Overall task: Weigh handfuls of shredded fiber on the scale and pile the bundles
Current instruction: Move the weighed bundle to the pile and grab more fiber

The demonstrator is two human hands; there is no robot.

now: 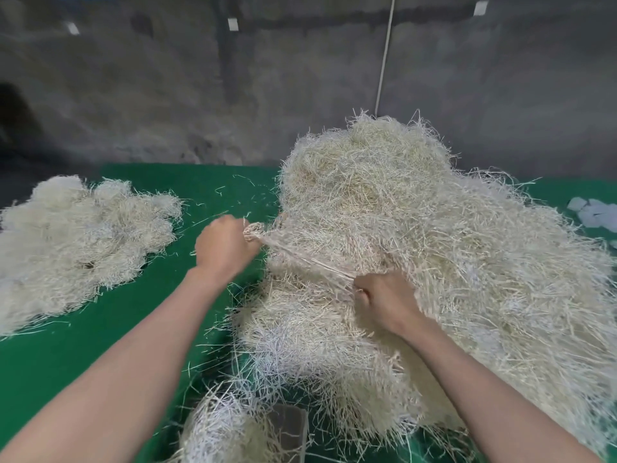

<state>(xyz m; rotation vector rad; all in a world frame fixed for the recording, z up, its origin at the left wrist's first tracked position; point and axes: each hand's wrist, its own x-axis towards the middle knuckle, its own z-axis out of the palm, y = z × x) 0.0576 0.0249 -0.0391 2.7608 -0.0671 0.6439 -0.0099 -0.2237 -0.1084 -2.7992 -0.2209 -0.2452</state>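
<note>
On the green table (207, 185), head view: both hands are clamped on one twisted strand of fiber (300, 256). The left hand (223, 248) has its looped end and the right hand (387, 299) has the other. They're held apart so the strand is pulled taut; my guess is it's getting worked loose or used as a tie. Its long axis runs diagonally, far-left to near-right, across the big loose heap (417, 212). The bundle pile (76, 238) sits well apart on the left. The grey plate (290, 426) near me, half buried, could be the scale, can't tell.
</note>
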